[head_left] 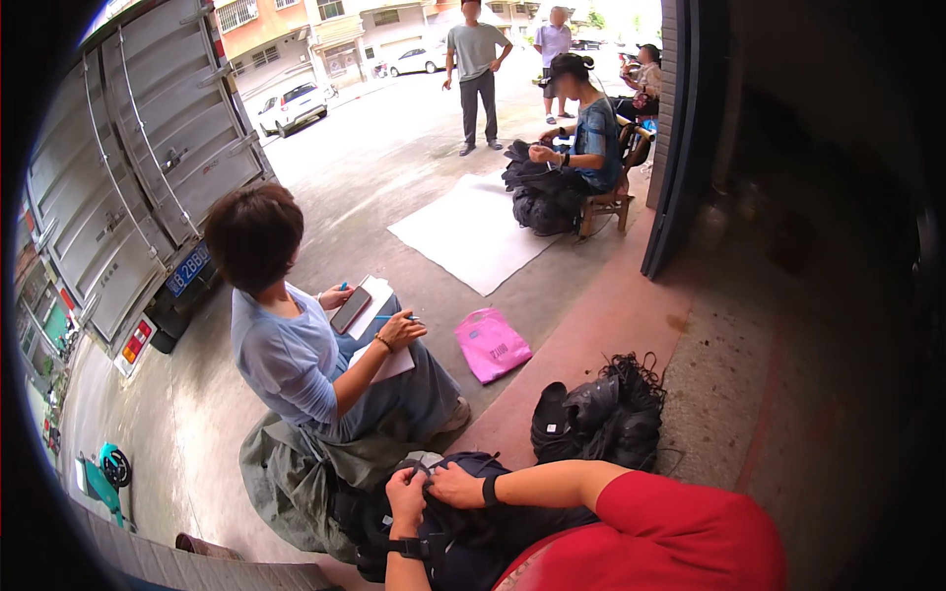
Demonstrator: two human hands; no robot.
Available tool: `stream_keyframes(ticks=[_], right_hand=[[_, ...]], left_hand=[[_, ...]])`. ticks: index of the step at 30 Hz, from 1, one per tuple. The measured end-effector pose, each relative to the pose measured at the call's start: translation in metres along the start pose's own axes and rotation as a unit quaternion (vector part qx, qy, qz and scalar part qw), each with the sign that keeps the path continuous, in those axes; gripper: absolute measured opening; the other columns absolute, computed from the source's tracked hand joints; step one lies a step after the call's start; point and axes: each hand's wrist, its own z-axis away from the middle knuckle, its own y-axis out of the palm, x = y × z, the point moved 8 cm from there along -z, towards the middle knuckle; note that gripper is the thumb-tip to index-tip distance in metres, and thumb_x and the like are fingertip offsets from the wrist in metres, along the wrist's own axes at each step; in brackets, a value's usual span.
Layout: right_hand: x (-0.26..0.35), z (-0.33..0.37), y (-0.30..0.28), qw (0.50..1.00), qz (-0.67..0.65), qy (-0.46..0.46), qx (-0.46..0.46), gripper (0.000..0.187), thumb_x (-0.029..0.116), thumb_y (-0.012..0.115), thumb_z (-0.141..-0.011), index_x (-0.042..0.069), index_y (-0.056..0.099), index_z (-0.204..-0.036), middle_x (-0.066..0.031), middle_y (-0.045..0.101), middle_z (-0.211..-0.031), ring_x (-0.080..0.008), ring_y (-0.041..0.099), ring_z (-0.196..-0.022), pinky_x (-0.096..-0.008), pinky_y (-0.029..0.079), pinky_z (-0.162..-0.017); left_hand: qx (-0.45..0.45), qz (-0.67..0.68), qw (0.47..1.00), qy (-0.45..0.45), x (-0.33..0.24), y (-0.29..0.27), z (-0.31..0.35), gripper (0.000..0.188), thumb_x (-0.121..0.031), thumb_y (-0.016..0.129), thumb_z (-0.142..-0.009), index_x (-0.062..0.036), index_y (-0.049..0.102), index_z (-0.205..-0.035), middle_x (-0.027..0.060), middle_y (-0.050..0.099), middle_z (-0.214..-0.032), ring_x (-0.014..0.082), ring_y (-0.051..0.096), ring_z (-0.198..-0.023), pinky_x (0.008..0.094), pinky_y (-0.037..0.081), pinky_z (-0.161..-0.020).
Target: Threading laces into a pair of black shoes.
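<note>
At the lower centre, the left hand (405,495) and right hand (458,486) each have their grip closed on a small dark piece (425,468). Beyond, right of centre, lies a black heap (601,412); farther, at mid-frame, a pink bag (493,345).

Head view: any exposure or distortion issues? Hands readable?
Head view, top: sunlit street washes toward white; head view, right: dim interior sinks to near black; head view, left: truck doors lean and bow toward the rim; head view, bottom: left hand and right hand fairly clear, but dark fabric below them loses detail.
</note>
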Motion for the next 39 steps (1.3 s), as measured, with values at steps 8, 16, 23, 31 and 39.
stream_keyframes(ticks=[8, 16, 23, 31, 39], right_hand=[[0.011, 0.007, -0.006, 0.999, 0.047, -0.025, 0.004, 0.011, 0.019, 0.052, -0.073, 0.013, 0.061, -0.07, -0.0045, 0.054, -0.083, -0.0199, 0.049, -0.085, -0.0359, 0.034, -0.063], [-0.007, 0.031, -0.06, 0.975, -0.145, -0.101, -0.137, 0.012, 0.01, 0.055, -0.071, 0.009, 0.057, -0.082, -0.0087, 0.053, -0.092, -0.0248, 0.051, -0.086, -0.0349, 0.04, -0.073], [-0.11, 0.093, -0.206, 0.755, -0.492, 0.128, -0.415, 0.01, 0.01, 0.044, -0.091, 0.003, 0.051, -0.089, -0.008, 0.059, -0.075, -0.0165, 0.056, -0.07, -0.0289, 0.046, -0.069], [-0.172, 0.25, -0.397, 0.593, -0.298, 0.133, -0.736, 0.012, 0.015, 0.045, -0.092, 0.004, 0.048, -0.095, -0.0022, 0.053, -0.067, -0.0109, 0.053, -0.065, -0.0243, 0.045, -0.068], [-0.208, 0.371, -0.458, 0.535, -0.272, 0.079, -0.796, 0.013, 0.017, 0.048, -0.091, 0.005, 0.051, -0.092, -0.0023, 0.052, -0.073, -0.0102, 0.052, -0.068, -0.0304, 0.048, -0.078]], left_hand=[[-0.001, 0.023, 1.0, -0.015, -0.001, -0.005, 0.01, 0.017, -0.008, 0.06, -0.079, 0.0033, 0.055, -0.091, 0.0052, 0.058, -0.065, 0.0069, 0.041, -0.036, 0.0204, 0.028, -0.031], [0.044, 0.04, 0.997, -0.048, -0.007, 0.008, 0.01, 0.014, -0.01, 0.059, -0.08, 0.0008, 0.057, -0.088, 0.0044, 0.058, -0.063, 0.0059, 0.04, -0.035, 0.0201, 0.028, -0.031], [0.106, -0.059, 0.99, -0.067, 0.002, 0.029, 0.0, 0.014, -0.011, 0.061, -0.076, -0.0017, 0.06, -0.087, 0.0024, 0.057, -0.065, 0.0057, 0.041, -0.04, 0.0202, 0.029, -0.034], [0.133, -0.216, 0.966, -0.041, 0.014, 0.039, -0.008, 0.017, -0.011, 0.063, -0.071, -0.0003, 0.063, -0.085, 0.0068, 0.06, -0.066, 0.0123, 0.051, -0.047, 0.0255, 0.038, -0.042], [0.114, -0.427, 0.883, 0.156, 0.01, 0.053, -0.021, 0.024, -0.018, 0.062, -0.069, -0.0015, 0.064, -0.087, 0.0212, 0.061, -0.084, 0.035, 0.059, -0.085, 0.0394, 0.046, -0.077]])
